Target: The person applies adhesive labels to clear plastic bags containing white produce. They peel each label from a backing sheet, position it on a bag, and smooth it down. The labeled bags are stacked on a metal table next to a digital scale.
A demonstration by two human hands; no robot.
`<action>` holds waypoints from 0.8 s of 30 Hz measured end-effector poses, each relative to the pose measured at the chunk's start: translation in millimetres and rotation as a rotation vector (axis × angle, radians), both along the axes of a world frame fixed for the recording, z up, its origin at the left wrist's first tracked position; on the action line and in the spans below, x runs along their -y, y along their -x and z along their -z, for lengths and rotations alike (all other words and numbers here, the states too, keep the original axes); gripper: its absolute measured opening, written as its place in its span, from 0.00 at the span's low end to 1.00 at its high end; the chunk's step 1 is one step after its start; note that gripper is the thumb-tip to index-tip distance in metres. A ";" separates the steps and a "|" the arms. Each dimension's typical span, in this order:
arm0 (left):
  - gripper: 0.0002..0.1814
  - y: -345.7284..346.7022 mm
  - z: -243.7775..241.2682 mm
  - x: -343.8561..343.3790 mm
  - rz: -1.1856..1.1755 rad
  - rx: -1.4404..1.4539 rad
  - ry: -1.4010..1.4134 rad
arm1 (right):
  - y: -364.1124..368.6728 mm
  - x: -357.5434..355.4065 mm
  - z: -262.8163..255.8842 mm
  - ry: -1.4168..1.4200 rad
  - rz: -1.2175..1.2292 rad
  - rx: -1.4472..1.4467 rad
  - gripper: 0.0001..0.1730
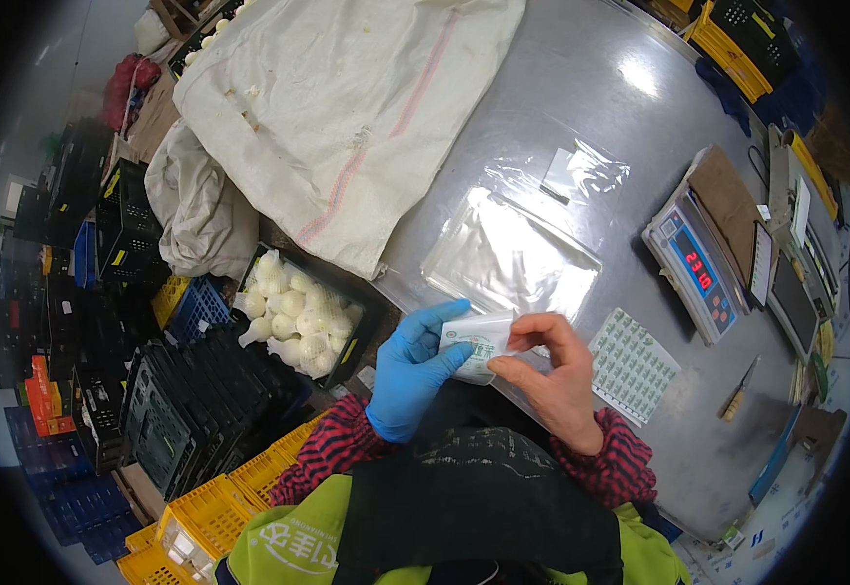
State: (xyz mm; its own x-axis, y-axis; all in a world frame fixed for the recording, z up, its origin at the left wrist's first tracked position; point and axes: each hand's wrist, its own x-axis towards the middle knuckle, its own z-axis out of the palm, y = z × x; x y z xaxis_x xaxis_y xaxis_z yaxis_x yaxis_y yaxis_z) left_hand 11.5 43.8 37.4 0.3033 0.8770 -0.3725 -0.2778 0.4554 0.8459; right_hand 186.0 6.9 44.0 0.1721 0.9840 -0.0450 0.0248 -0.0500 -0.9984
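Observation:
My left hand, in a blue glove, holds a curled white piece of printed label material with green print, its thumb lying across the front. My bare right hand pinches the right edge of the same piece between thumb and forefinger. Whether it is one label or a folded sheet, I cannot tell. Just beyond my hands, a stack of clear plastic bags lies on the metal table. A sheet of small green-printed labels rests to the right of my right hand.
On the right stand a digital scale with a lit display and a wooden-handled knife. A woven sack covers the table's left part. Left of the table are a crate of netted white onions, stacked black crates and yellow crates.

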 end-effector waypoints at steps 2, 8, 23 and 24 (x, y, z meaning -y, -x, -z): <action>0.20 -0.3 8.4 3.0 0.053 -0.029 -0.056 | 1.7 2.0 15.4 0.164 -0.051 -0.196 0.11; 0.09 -1.7 31.1 -9.7 0.115 -0.436 -0.666 | -5.9 6.8 30.5 0.286 -0.065 -0.441 0.08; 0.09 -30.8 49.5 -31.3 0.068 -0.161 -0.020 | -8.8 -16.4 52.1 -0.099 0.176 0.160 0.05; 0.08 -32.3 47.9 -35.0 0.059 -0.160 -0.007 | -12.9 -20.1 55.6 -0.041 0.242 0.190 0.05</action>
State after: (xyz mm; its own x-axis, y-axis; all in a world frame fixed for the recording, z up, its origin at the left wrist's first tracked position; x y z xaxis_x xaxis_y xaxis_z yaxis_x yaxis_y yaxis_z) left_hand 43.8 78.8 -10.5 0.2920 0.8622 -0.4140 -0.1124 0.4608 0.8804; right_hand 198.9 27.0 -11.6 0.4030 0.9139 0.0489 0.2032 -0.0372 -0.9784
